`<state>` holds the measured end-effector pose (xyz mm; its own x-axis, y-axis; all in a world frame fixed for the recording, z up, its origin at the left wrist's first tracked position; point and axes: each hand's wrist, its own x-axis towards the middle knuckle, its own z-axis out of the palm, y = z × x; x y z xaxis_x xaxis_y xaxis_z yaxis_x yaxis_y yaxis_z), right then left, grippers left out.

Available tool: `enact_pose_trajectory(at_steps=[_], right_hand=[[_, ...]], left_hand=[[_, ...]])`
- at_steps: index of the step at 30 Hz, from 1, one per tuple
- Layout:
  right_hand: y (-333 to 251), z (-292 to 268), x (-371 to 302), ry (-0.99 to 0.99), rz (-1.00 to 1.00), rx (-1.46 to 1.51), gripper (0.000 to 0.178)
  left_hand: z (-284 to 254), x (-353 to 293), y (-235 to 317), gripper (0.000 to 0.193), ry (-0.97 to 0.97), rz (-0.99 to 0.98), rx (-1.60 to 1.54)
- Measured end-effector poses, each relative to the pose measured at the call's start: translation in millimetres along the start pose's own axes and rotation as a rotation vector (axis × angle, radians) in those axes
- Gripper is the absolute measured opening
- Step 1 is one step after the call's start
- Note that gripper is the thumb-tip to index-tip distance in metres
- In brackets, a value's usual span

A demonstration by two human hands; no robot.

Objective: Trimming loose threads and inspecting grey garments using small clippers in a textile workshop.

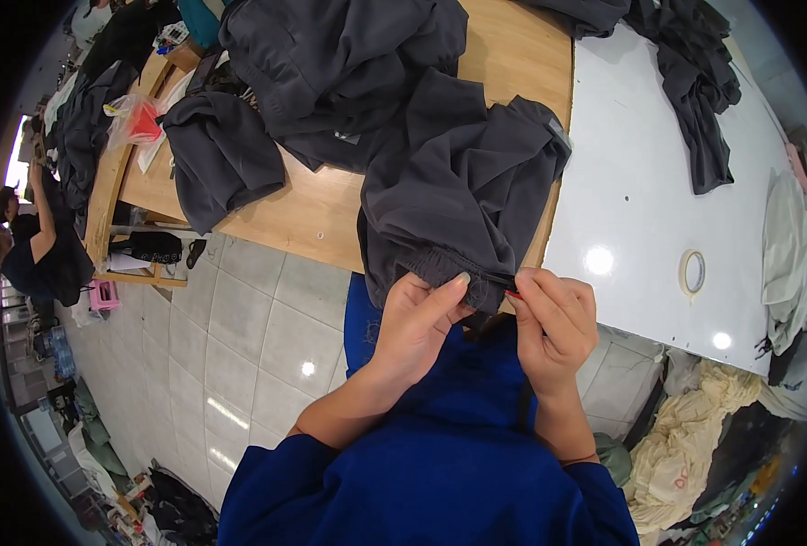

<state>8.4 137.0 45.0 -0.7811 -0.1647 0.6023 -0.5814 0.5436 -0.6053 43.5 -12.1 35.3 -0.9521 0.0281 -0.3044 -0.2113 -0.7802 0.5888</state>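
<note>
The dark grey garment (463, 187) lies directly ahead of both hands, most of it on the light wooden tabletop (322, 209), with its near end brought over the table's front edge toward the wearer's body. Its long axis runs away from the wearer; the gathered, elastic-looking band (435, 264) at the near end runs roughly crosswise, from left to right. The left hand (414, 323) is the nearer of the 2: it pinches the fabric at this band, thumb on top and fingers folded beneath (the underside grip is hidden). The right hand (556, 328) stands just beside the right end of the band, thumb and fingertips pinched on a small, thin item with a red part (513, 294); its exact kind cannot be told at this size. The controlling relation, as judged here, is the short span between the 2 pinches: the held fabric lies immediately left of the right fingertips, at nearly the same level across the view. Whether the red-marked item touches the cloth cannot be confirmed.
</note>
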Motion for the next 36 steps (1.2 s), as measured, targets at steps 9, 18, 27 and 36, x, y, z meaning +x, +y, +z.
enact_pose_trajectory(at_steps=[9, 18, 27, 36], right_hand=[[-0.1, -0.4, 4.0, -0.023, -0.056, -0.045, 0.029], [3.6, -0.1, 2.8, -0.029, -0.055, -0.043, 0.028], [4.8, -0.6, 1.4, -0.034, -0.031, -0.026, 0.027], [3.7, 0.3, 0.4, -0.056, -0.024, -0.009, 0.029]], left_hand=[[-2.0, 0.6, -2.5, 0.017, 0.003, 0.002, -0.017], [-1.5, 2.0, -0.3, 0.015, -0.005, -0.016, -0.019], [-2.8, 4.2, -0.8, 0.015, 0.003, -0.026, -0.027], [-4.4, 3.0, -4.3, 0.017, 0.007, -0.017, -0.009]])
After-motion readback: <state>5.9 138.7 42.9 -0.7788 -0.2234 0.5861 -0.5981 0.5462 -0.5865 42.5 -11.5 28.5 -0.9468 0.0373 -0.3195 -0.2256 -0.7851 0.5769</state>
